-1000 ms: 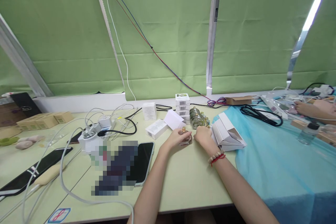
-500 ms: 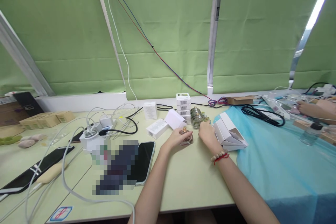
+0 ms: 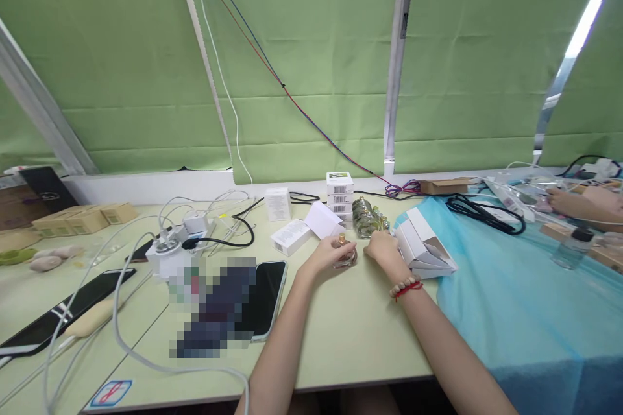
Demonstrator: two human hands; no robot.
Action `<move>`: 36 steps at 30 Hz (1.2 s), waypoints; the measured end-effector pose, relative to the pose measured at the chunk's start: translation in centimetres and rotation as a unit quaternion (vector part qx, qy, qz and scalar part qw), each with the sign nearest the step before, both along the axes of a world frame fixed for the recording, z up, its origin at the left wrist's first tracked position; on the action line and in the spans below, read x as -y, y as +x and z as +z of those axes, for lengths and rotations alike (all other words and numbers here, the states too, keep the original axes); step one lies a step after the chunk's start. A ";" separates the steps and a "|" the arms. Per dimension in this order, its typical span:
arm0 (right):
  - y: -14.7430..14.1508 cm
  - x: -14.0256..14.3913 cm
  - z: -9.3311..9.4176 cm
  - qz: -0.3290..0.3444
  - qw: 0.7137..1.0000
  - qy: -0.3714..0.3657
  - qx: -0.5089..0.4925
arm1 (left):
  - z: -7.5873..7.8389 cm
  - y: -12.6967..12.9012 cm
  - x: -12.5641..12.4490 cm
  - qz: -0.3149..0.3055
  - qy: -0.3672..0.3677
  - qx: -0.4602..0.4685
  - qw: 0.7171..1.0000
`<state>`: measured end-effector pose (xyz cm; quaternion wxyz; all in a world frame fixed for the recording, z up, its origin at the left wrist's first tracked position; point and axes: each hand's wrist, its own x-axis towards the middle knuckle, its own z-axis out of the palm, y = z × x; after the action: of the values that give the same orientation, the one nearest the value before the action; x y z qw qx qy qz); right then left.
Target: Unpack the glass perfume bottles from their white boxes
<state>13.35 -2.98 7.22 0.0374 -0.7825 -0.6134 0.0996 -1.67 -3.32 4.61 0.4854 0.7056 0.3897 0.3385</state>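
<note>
My left hand (image 3: 325, 255) holds a small round glass bottle (image 3: 344, 257) with a gold neck, resting it on the pale green table (image 3: 350, 337). To its right, my right hand (image 3: 384, 249) lies with fingers curled, close to the bottle; whether it holds something small I cannot tell. Just behind my hands stand a cluster of glass bottles (image 3: 367, 218), a stack of white barcoded boxes (image 3: 339, 198) and an open white box flap (image 3: 324, 221). Folded white cartons (image 3: 422, 248) lie right of my right hand.
A phone (image 3: 265, 298) and a blurred item lie at left, with a charger (image 3: 165, 253), cables and a second phone (image 3: 63, 311). Brown boxes (image 3: 80, 220) sit far left. A blue sheet (image 3: 525, 298) covers the right side, where another person's hand (image 3: 569, 201) works.
My right hand drew slightly away from the bottle toward the cartons and back near it. My left hand kept the bottle in place.
</note>
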 end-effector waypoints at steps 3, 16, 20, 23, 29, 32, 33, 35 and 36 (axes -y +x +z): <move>-0.1 0.0 0.1 -0.003 1.000 -0.005 -0.003 | 0.2 0.1 0.1 -0.005 -0.001 0.003 1.000; 0.2 0.6 0.3 -0.015 0.999 0.041 -0.012 | 0.1 0.0 0.3 0.008 -0.003 0.008 1.000; 0.6 0.4 0.3 -0.017 0.998 0.060 -0.011 | 0.3 0.1 0.5 -0.003 -0.021 0.020 1.000; 1.0 0.2 0.5 -0.017 0.997 0.071 -0.011 | 0.5 0.1 0.7 -0.007 -0.020 0.021 1.000; 1.6 0.1 0.6 -0.015 0.997 0.080 -0.016 | 0.6 0.0 0.7 -0.008 -0.014 0.014 1.000; 1.9 0.0 0.6 -0.018 0.996 0.086 -0.018 | 0.6 0.1 0.6 -0.010 -0.013 0.012 1.000; 2.0 0.0 0.5 -0.019 0.996 0.088 -0.018 | 0.6 0.1 0.6 -0.010 -0.013 0.011 1.000; 2.1 -0.1 0.5 -0.019 0.995 0.091 -0.019 | 0.5 0.1 0.6 -0.010 -0.016 0.011 1.000; 2.2 -0.1 0.4 -0.017 0.995 0.093 -0.020 | 0.4 0.1 0.5 -0.009 -0.021 0.010 1.000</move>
<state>15.60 -2.84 7.63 0.1238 -0.7841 -0.6054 0.0572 -1.62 -3.86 5.06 0.5068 0.6958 0.3851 0.3327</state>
